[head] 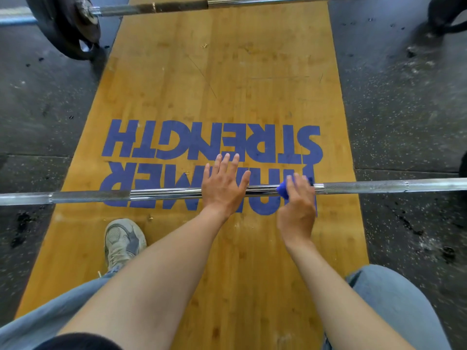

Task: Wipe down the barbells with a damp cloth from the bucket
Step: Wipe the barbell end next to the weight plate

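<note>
We could not see either end of the near barbell: its shaft ran off both side edges of the view, lying across the wooden platform over the blue "HAMMER STRENGTH" lettering, part of which it and the hands covered. The blue cloth was mostly hidden under the right hand; only a bunched corner showed at the thumb side and a sliver past the fingers. That hand's fingers were curled over cloth and shaft together, at the right end of the smooth chrome centre section. The left hand lay flat on the shaft just beside it, fingers straight and slightly spread, palm down, fingertips reaching past the bar.

A second barbell crossed the top edge, its black plate cut off at the upper left; a dark shape at upper right was too cropped to name. No bucket was in the picture.

Bare platform lay open between the two bars. Dark speckled rubber flooring flanked both sides. One grey shoe stood behind the bar, left of the forearms; jeans-clad knees filled the lower corners.
</note>
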Tool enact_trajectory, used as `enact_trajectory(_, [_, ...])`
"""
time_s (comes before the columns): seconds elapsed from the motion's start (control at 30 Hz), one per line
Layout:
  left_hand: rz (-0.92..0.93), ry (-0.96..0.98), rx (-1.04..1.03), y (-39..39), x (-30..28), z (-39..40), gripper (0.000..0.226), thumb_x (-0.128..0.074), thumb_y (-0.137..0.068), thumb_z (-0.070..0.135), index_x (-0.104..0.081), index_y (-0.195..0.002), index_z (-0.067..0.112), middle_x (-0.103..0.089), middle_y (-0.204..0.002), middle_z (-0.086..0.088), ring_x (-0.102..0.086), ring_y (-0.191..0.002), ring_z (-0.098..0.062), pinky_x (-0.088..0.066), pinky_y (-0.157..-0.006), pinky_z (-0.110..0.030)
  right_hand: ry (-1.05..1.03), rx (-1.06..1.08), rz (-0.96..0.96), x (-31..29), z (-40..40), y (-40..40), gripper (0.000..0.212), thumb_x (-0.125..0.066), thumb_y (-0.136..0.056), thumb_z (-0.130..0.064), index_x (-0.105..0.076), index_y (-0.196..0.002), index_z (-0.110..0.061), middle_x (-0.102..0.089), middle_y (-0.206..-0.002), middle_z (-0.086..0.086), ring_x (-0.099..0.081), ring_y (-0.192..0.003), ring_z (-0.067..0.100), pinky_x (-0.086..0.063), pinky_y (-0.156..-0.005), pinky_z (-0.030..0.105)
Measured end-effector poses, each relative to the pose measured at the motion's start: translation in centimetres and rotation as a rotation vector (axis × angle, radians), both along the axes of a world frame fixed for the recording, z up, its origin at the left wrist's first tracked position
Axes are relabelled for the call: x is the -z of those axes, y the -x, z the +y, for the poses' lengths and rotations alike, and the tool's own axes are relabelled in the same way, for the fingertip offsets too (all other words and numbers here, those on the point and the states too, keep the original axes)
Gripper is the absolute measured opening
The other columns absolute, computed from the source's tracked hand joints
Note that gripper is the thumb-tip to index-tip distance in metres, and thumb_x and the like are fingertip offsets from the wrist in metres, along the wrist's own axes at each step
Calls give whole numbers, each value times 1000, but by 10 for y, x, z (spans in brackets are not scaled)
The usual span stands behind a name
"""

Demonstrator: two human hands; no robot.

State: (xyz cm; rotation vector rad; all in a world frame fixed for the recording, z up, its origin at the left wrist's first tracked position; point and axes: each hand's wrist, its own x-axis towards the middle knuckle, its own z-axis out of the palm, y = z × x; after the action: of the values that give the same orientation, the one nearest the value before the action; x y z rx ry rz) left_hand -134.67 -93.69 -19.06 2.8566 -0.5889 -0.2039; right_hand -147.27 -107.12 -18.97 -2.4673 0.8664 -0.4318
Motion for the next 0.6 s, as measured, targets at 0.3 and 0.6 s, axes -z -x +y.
enact_trajectory(0.3, [-117,25,-8,28,9,10,68,-19,-102,62,-43,-154,26,-44,-158,-4,-33,-151,-22,-21,-124,-51,23,-10,36,-4,11,22,61,-56,-80,23,-61,-136,-2,-57,-142,13,-45,-139,33,-42,-113,49])
enact_trajectory(0.6, [-169,-2,5,43,13,16,61,-29,-101,52,-43,-154,25,-46,-157,-6,-38,-148,-25,-12,-125,-55,53,5,46,-4,3,38,61,-54,-78,25,-63,-132,1,-60,-137,15,-48,-134,36,-41,-114,50])
